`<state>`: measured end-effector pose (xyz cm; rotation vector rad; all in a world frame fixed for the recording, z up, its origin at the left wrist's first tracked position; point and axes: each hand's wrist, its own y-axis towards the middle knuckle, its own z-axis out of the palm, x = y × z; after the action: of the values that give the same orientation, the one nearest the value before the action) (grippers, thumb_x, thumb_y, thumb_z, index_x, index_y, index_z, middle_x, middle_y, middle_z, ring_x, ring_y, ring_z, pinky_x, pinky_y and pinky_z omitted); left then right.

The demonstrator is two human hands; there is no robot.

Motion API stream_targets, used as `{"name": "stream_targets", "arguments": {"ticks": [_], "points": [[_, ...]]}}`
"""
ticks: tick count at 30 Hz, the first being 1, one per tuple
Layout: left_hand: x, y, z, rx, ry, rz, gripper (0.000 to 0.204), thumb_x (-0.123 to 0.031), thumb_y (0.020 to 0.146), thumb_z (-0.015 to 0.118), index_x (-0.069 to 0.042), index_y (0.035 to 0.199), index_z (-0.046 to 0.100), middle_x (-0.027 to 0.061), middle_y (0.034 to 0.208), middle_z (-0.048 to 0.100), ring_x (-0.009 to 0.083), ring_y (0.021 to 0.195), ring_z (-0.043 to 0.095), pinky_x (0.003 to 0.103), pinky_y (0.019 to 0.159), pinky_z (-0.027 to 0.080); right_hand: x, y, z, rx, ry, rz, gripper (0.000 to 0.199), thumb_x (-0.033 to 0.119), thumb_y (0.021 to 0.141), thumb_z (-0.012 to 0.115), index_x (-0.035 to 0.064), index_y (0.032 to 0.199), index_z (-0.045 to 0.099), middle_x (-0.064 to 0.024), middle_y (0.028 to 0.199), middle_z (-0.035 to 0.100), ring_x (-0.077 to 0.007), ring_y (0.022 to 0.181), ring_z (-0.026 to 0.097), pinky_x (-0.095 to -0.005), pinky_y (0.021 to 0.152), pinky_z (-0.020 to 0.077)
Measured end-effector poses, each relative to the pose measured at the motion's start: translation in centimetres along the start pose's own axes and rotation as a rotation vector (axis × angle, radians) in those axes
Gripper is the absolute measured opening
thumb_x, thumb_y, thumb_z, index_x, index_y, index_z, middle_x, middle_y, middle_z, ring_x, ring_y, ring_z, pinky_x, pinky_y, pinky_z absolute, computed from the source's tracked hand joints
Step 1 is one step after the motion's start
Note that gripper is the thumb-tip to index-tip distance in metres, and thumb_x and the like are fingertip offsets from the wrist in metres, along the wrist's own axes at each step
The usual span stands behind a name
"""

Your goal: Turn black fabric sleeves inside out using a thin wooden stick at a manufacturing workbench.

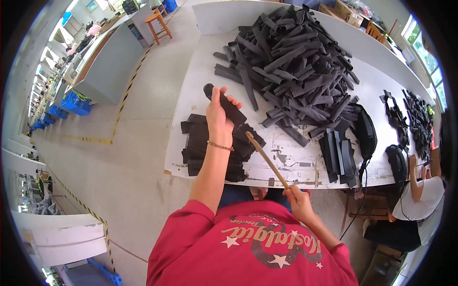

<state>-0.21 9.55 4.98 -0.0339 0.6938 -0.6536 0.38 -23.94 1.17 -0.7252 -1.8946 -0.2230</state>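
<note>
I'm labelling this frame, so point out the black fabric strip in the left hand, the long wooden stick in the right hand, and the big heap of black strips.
Black fabric strip (228,106), head view, mid-length.
Long wooden stick (265,158), head view, shaft middle.
Big heap of black strips (296,57), head view, centre.

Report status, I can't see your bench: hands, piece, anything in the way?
Left hand gripping black strip. Right hand holding wooden stick. Flat stack under the left wrist; big loose pile beyond.
</note>
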Motion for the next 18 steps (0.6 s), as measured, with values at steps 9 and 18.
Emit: {"name": "stream_targets", "arguments": {"ticks": [9, 18], "points": [[2.3, -0.1, -0.2, 0.008, 0.002, -0.075, 0.031, -0.035, 0.091, 0.058, -0.005, 0.101, 0.055, 0.0039, 0.067, 0.054, 0.0162, 0.057, 0.054, 0.035, 0.058, 0.051, 0.6, 1.6, -0.3, -0.055, -0.016, -0.005, 0.017, 0.014, 0.096, 0.048, -0.0001, 0.09, 0.055, -0.0079, 0.057, 0.047, -0.016, 0.05, 0.045, -0.031, 0.048, 0.0372], [9.3, -8.9, 0.4, 0.222, 0.149, -0.158, 0.037, -0.035, 0.095, 0.051, 0.001, 0.086, 0.052, 0.0086, 0.056, 0.054, 0.0215, 0.047, 0.057, 0.035, 0.05, 0.051, 1.4, 9.2, 4.8, -0.256, 0.159, -0.069, 0.02, 0.015, 0.096, 0.045, -0.0025, 0.087, 0.05, -0.014, 0.056, 0.05, -0.0227, 0.049, 0.048, -0.0375, 0.049, 0.0386]]}}
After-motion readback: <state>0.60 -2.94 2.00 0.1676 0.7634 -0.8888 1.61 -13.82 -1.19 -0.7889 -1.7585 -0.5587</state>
